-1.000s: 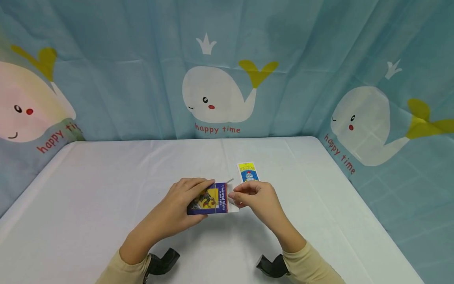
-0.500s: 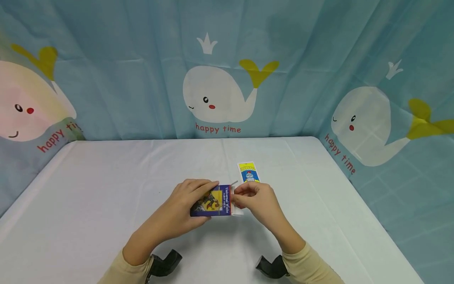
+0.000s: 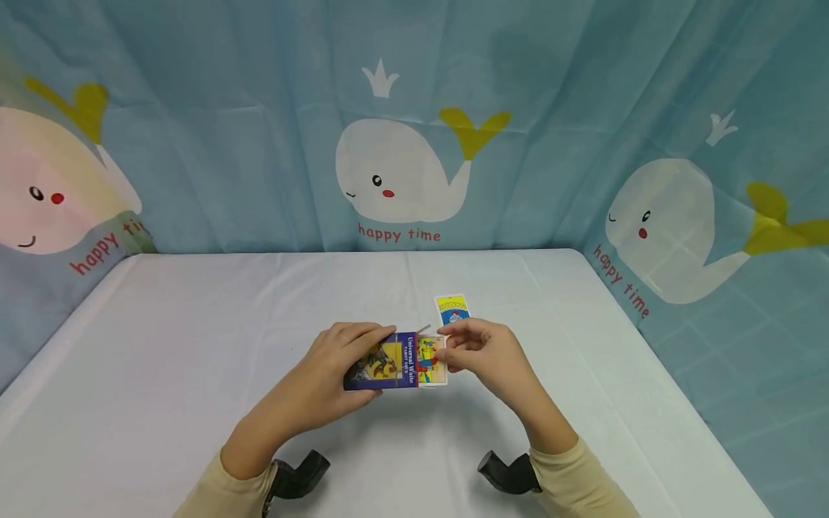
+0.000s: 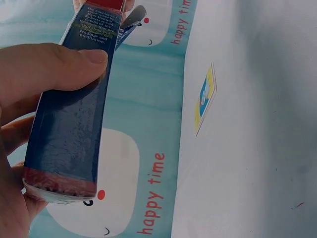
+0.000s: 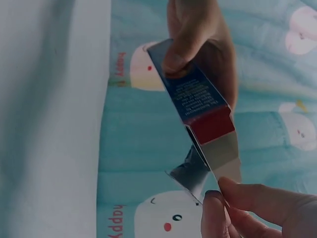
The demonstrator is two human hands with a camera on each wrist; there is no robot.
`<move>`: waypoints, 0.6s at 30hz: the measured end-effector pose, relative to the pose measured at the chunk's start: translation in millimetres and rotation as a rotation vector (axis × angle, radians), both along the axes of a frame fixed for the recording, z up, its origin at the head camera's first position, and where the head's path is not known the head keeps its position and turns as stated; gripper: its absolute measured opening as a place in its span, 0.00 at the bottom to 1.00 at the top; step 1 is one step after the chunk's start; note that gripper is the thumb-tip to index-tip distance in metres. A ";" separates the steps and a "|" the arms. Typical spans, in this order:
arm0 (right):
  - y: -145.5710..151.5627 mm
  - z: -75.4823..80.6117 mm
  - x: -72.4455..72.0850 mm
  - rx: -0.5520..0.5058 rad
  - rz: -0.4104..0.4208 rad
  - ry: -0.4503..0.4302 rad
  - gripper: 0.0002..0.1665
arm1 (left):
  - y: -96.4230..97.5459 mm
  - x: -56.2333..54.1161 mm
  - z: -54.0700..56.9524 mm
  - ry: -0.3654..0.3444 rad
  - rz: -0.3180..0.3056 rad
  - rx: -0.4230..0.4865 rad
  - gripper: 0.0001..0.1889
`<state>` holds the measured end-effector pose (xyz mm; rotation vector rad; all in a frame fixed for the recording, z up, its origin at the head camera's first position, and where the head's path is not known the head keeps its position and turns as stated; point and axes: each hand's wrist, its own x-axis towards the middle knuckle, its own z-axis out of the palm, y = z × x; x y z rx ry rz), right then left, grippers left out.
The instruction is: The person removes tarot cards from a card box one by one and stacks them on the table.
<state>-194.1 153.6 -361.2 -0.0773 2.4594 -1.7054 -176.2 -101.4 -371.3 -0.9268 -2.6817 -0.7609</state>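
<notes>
My left hand (image 3: 337, 367) grips a dark blue card box (image 3: 382, 362) above the white table, thumb on its narrow side (image 4: 74, 124). The box's end flap (image 5: 190, 173) stands open. My right hand (image 3: 476, 352) pinches a colourful card (image 3: 432, 362) that sticks partway out of the box's open right end. In the right wrist view the box (image 5: 195, 101) is seen end-on, with my right fingertips (image 5: 223, 208) at the card's edge. A single card (image 3: 452, 311) with a yellow and blue picture lies face up on the table just beyond my right hand, also in the left wrist view as the lying card (image 4: 204, 98).
A white cloth covers the table (image 3: 194, 338). A blue curtain (image 3: 401, 122) printed with white whales and "happy time" hangs behind and to the right. Black wrist mounts (image 3: 298, 475) show at both cuffs.
My right hand has drawn a card partway out of the box's open end; earlier it was only at the flap. The box stayed in my left hand.
</notes>
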 end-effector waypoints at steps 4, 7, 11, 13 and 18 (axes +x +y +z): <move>1.2 1.5 -1.1 0.008 0.006 0.004 0.16 | 0.1 -0.2 -0.3 -0.016 0.004 -0.003 0.41; 1.0 1.4 -2.0 0.010 0.011 0.017 0.14 | 0.4 0.5 -1.1 -0.036 0.010 -0.007 0.41; 4.6 1.9 -3.2 0.023 0.008 0.046 0.11 | 0.4 1.0 -1.5 -0.040 0.012 -0.015 0.41; 8.8 3.6 -4.3 0.033 0.007 0.058 0.10 | -0.1 1.0 -0.9 -0.033 0.017 -0.013 0.41; 22.9 10.3 -7.2 0.100 0.039 0.051 0.11 | -0.3 -0.2 0.1 -0.031 0.018 -0.018 0.41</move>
